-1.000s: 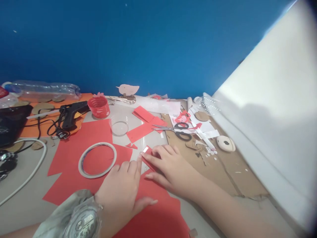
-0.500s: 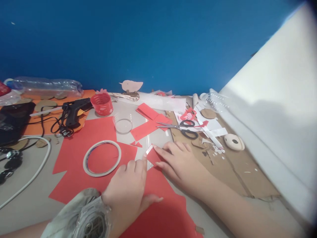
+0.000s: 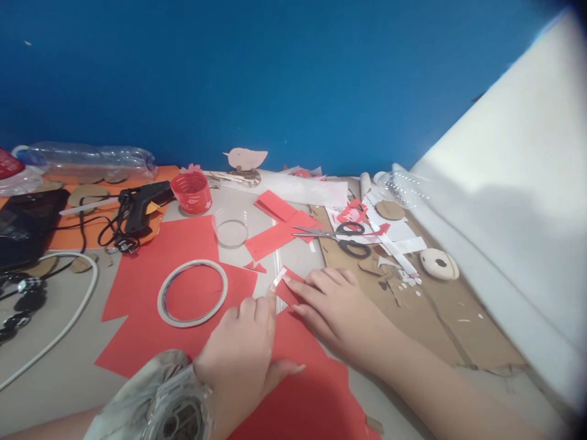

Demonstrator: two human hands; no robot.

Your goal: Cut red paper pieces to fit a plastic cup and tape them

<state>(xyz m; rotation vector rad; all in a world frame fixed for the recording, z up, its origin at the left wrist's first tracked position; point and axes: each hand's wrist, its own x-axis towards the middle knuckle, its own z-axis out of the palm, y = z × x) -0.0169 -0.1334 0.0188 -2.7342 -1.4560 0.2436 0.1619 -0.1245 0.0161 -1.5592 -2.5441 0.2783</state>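
Note:
A short strip of white double-sided tape (image 3: pixel 280 277) lies along the end of a small red paper piece (image 3: pixel 293 291) on the table. My left hand (image 3: pixel 241 354) touches the near end of the tape with its index fingertip; the thumb is spread away and the other fingers are curled. From the right, my right hand (image 3: pixel 332 302) rests on the red piece, index finger and thumb stretched out, holding it flat. Beside my left hand a tape roll (image 3: pixel 160 299) lies on red paper sheets (image 3: pixel 137 342). Scissors (image 3: pixel 351 247) lie partly spread beyond my right hand.
A glue gun (image 3: pixel 137 211) with its cord, a red plastic ring (image 3: pixel 192 194) and a clear plastic ring (image 3: pixel 230 231) stand behind. Farther back is a pink paper bird (image 3: pixel 247 159). Scraps and a white oval object (image 3: pixel 439 264) lie on cardboard (image 3: pixel 454 324) at the right.
The view has shifted slightly, so everything sits a little farther right. My left index fingertip has slid slightly toward me along the tape. My right hand stays on the red piece.

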